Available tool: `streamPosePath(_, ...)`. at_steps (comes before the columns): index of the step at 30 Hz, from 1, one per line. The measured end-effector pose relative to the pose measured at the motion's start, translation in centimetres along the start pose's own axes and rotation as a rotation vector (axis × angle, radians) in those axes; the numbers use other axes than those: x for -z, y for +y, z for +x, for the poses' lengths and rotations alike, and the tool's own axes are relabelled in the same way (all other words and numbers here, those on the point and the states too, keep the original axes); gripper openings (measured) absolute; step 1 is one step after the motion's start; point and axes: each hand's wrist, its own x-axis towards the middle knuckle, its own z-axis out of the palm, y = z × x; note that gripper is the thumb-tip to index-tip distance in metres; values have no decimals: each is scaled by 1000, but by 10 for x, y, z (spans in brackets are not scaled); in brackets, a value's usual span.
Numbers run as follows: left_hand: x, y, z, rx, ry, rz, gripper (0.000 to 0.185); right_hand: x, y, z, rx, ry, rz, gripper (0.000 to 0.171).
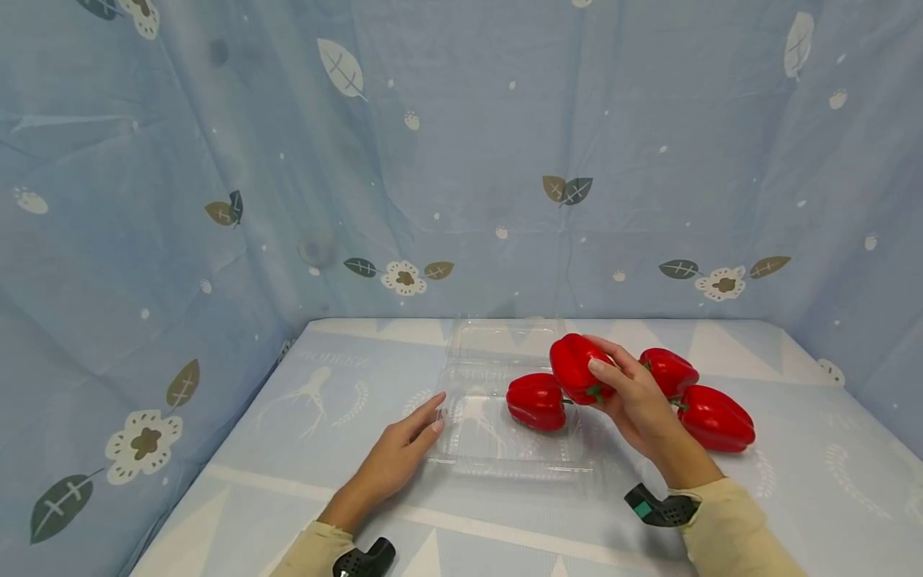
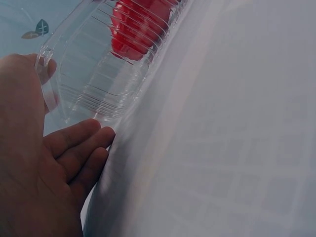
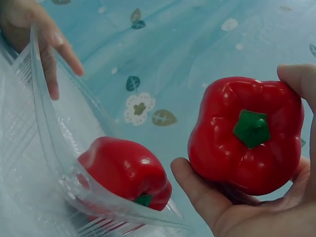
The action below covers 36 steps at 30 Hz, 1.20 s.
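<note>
My right hand (image 1: 634,394) grips a red bell pepper (image 1: 577,365), thumb on one side and fingers on the other; its green stem (image 3: 252,127) shows in the right wrist view. Below and left of it, another red bell pepper (image 1: 537,402) lies in a clear plastic container (image 1: 476,465). At the container's left rim rests my left hand (image 1: 392,461), with thumb and index finger extended over the edge. The left wrist view shows its other fingers (image 2: 81,153) loosely bent outside the wall, their tips close to it.
Two more red bell peppers lie to the right of my right hand, one farther back (image 1: 669,372) and one nearer (image 1: 717,418). The container's clear lid (image 1: 508,338) is folded back toward the blue patterned curtain (image 1: 476,160). A patterned cloth (image 1: 288,433) covers the table.
</note>
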Motion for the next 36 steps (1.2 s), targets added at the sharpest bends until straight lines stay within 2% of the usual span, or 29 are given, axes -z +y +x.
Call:
streamPosePath(11, 2, 6, 2, -7, -15, 3, 46, -5, -8, 12, 52, 40, -183, 63)
streamPosePath(16, 2, 6, 2, 7, -21, 6, 46, -9, -7, 21, 37, 18, -252, 63)
streamPosePath(26, 3, 5, 1, 11, -12, 5, 47, -26, -9, 36, 64, -47, -320, 63)
streamPosePath(36, 2, 1, 0, 9, -9, -5, 49, -43, -3, 45, 45, -86, -411, 64)
